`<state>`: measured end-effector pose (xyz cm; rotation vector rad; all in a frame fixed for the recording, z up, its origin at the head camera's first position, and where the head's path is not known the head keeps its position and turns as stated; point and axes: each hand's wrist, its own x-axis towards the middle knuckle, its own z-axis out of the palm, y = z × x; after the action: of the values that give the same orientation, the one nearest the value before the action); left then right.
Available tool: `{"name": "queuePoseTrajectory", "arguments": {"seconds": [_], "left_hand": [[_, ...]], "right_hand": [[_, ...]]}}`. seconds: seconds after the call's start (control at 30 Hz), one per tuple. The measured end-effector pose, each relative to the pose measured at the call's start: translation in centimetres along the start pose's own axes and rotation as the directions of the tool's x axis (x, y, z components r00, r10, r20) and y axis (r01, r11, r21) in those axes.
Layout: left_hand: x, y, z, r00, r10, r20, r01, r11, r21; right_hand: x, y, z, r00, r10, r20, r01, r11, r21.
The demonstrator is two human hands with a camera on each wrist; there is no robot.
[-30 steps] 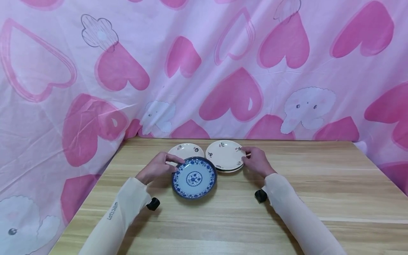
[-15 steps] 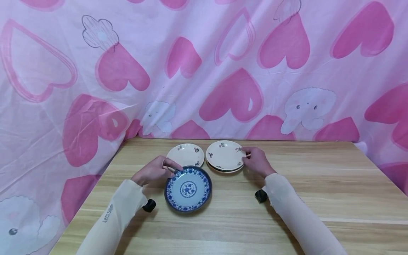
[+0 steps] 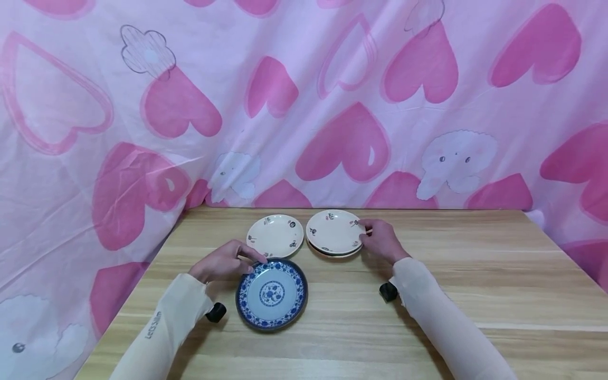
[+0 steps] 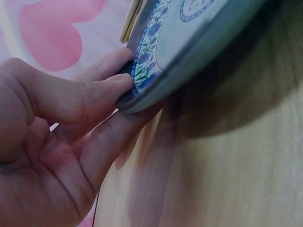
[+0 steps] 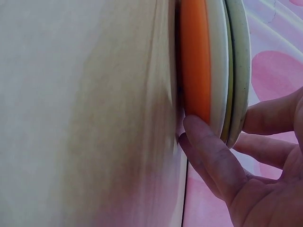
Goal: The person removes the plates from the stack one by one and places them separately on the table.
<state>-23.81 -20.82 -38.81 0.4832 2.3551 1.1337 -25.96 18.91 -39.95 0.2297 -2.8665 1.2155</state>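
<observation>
My left hand (image 3: 225, 262) pinches the far-left rim of a blue-and-white floral plate (image 3: 272, 295), thumb on top and fingers beneath. In the left wrist view the floral plate (image 4: 196, 40) is raised over the wood, with its shadow below. My right hand (image 3: 382, 240) grips the right edge of a plate stack (image 3: 334, 230) topped by a cream plate with small dark prints. From the right wrist, the stacked plates (image 5: 218, 71) show cream, green, white and orange edges, fingertips at the orange bottom one and thumb by the top rim.
Another cream printed plate (image 3: 275, 236) lies left of the stack, just behind the floral plate. All are on a wooden table (image 3: 456, 295) backed by a pink heart-print cloth (image 3: 342, 142). Black wrist devices (image 3: 388, 292) hang below both sleeves.
My left hand has drawn the floral plate nearer and to the left, uncovering more of the cream plate behind it. The right hand stays at the stack.
</observation>
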Motion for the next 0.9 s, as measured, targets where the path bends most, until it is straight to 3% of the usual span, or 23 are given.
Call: {"name": "queuePoseTrajectory", "arguments": {"seconds": [0.4, 0.6, 0.77, 0.9], "left_hand": [[0.2, 0.4, -0.2, 0.999, -0.033, 0.035, 0.031, 0.999, 0.040], [0.1, 0.8, -0.1, 0.999, -0.036, 0.012, 0.035, 0.997, 0.074], [0.2, 1.3, 0.2, 0.999, -0.034, -0.009, 0.035, 0.987, 0.156], [0.3, 1.8, 0.3, 0.997, -0.066, -0.027, 0.071, 0.965, 0.252]], "right_hand": [[0.0, 0.2, 0.0, 1.000, 0.010, -0.005, -0.010, 1.000, -0.010], [-0.1, 0.0, 0.2, 1.000, 0.001, -0.009, -0.001, 1.000, -0.018], [-0.1, -0.1, 0.2, 1.000, 0.004, -0.009, -0.005, 1.000, -0.017], [-0.1, -0.1, 0.2, 1.000, -0.001, -0.010, 0.000, 1.000, -0.030]]}}
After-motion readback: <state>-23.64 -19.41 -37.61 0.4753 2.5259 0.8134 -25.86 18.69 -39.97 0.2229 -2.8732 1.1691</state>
